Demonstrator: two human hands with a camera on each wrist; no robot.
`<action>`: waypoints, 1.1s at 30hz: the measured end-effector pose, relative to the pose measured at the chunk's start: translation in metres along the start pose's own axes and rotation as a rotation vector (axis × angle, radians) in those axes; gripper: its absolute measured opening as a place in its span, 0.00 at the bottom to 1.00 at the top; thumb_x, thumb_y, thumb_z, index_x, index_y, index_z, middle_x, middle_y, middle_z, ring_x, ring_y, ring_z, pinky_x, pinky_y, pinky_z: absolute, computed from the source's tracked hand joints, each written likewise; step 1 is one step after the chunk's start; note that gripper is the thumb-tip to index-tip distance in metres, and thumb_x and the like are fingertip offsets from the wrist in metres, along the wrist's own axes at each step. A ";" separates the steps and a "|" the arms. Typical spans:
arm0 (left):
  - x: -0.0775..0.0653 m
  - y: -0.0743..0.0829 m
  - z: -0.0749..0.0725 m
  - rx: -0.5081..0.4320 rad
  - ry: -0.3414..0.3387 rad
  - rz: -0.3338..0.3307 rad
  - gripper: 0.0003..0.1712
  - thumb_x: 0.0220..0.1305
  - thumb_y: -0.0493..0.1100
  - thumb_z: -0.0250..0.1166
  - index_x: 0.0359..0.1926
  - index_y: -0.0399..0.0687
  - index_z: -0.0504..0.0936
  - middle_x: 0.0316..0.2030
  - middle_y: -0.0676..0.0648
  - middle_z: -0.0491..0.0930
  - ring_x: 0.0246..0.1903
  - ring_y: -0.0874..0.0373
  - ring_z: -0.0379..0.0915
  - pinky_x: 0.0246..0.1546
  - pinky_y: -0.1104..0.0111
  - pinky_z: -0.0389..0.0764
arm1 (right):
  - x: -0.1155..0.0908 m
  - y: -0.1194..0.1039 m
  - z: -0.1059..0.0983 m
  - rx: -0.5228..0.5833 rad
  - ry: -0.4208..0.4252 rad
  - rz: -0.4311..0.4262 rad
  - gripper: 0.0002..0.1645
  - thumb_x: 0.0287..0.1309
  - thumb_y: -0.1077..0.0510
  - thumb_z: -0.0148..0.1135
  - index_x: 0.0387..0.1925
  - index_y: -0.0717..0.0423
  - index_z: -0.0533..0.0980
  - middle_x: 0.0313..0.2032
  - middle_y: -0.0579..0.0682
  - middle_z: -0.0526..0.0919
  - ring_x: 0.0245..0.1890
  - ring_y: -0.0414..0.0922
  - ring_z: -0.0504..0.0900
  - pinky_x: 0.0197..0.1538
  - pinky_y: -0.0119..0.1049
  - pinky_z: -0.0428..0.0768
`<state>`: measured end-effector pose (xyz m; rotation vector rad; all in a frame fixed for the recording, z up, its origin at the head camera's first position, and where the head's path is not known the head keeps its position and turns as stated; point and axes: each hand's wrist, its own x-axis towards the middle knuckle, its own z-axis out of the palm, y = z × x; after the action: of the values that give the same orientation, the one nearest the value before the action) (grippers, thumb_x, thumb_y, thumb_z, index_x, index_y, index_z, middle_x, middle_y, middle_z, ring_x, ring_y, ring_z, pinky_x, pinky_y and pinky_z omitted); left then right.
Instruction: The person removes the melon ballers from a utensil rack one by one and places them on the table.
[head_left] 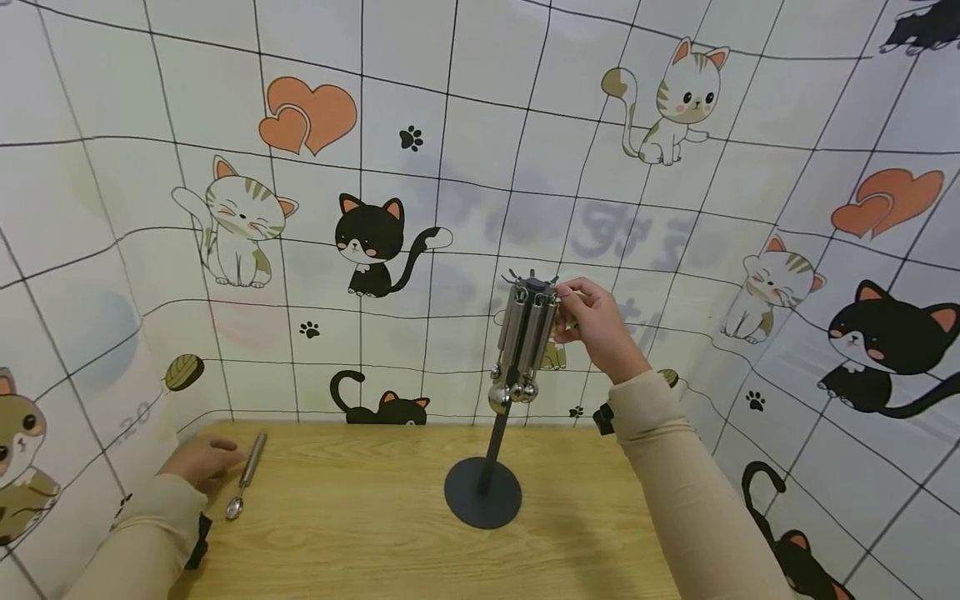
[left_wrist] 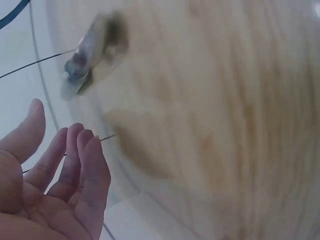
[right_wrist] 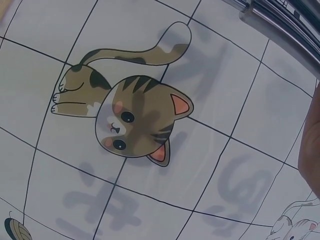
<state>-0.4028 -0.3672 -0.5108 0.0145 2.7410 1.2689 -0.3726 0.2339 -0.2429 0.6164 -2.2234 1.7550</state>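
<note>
A dark stand (head_left: 483, 493) with a round base and a slanted post holds several steel scoops (head_left: 522, 342). They hang by their thick handles, with small round bowls at the bottom. My right hand (head_left: 595, 323) is at the stand's top right, thumb and forefinger pinching the upper end of one scoop handle by a hook. In the right wrist view, shiny handles (right_wrist: 282, 32) show in the upper corner and part of the hand at the right edge. On the table's left lies another steel scoop (head_left: 251, 475). Beside it rests my left hand (head_left: 201, 460), fingers relaxed and holding nothing.
The wooden table (head_left: 352, 508) is bordered by a pale grid-patterned sheet (head_left: 465, 108) printed with cats, hearts and paw prints, behind and at both sides. Each wrist carries a dark strapped device.
</note>
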 end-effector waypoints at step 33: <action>-0.035 0.121 -0.016 -0.288 -0.062 0.263 0.37 0.78 0.51 0.57 0.74 0.29 0.59 0.68 0.25 0.64 0.60 0.41 0.74 0.53 0.59 0.83 | -0.004 0.001 0.001 0.031 0.008 0.003 0.16 0.76 0.46 0.53 0.46 0.55 0.73 0.26 0.52 0.67 0.27 0.47 0.74 0.35 0.45 0.86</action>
<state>-0.3755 -0.3029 -0.4044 0.3915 2.5410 1.6877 -0.3696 0.2338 -0.2454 0.6117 -2.1971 1.7933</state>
